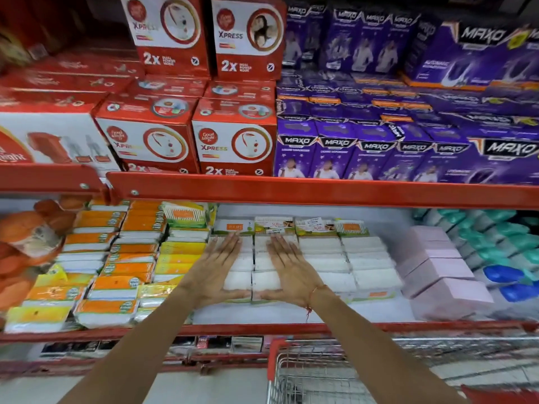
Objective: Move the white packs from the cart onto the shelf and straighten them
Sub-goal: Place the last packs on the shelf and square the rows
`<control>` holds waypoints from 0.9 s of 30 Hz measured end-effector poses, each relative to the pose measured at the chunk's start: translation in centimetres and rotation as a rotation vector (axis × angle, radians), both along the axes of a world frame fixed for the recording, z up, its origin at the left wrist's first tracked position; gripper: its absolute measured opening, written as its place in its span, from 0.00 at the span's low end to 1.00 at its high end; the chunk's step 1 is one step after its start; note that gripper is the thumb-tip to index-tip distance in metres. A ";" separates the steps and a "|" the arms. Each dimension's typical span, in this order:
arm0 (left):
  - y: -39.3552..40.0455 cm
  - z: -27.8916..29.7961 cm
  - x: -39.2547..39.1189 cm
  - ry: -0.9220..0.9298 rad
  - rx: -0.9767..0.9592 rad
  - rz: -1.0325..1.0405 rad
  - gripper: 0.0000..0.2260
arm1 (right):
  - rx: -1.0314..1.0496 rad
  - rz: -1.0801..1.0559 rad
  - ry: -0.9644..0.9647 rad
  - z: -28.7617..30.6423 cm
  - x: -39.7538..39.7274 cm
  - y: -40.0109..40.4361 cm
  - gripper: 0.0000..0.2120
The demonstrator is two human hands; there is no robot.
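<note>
Several white packs (329, 259) lie in rows on the lower shelf (291, 326), behind its red front rail. My left hand (215, 266) lies flat on the leftmost row of white packs, fingers spread, thumb along the front edge. My right hand (291, 269) lies flat on the row beside it, fingers spread, thumb meeting the front of the packs. Neither hand grips a pack. The cart (320, 371), a wire basket with a red corner, stands below at the lower right; its inside is mostly out of view.
Orange and yellow packs (122, 258) fill the shelf to the left. Pink boxes (437, 272) sit right of the white packs, with teal and blue pouches (501, 258) beyond. The upper shelf holds red boxes (186, 141) and purple boxes (379, 153).
</note>
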State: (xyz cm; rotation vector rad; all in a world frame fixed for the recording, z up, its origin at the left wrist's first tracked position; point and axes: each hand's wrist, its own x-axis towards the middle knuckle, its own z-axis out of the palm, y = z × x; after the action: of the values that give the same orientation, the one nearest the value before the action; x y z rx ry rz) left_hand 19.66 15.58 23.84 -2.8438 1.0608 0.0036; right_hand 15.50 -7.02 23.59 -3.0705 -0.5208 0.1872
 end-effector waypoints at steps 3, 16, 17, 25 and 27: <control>0.1 -0.3 0.0 0.042 -0.031 0.002 0.51 | -0.007 -0.011 0.007 -0.1 0.0 -0.3 0.55; -0.2 -1.0 -0.1 0.063 -0.015 0.044 0.51 | 0.000 -0.034 0.003 -0.8 0.7 0.3 0.57; -0.2 -0.9 -0.1 0.060 -0.016 0.033 0.51 | 0.004 -0.025 -0.005 -0.7 0.6 0.2 0.58; -3.1 1.1 -1.0 0.043 -0.097 -0.014 0.58 | 0.071 -0.007 -0.100 2.7 -1.5 -6.2 0.56; -6.1 1.3 -1.2 0.060 -0.147 -0.038 0.57 | 0.039 -0.034 -0.094 3.3 -2.0 -9.7 0.55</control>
State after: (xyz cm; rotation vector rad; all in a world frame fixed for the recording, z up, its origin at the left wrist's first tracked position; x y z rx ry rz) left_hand 18.46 9.48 25.18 -2.9701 1.1737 0.0083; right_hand 13.45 -16.71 26.86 -3.0590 -0.4690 0.0319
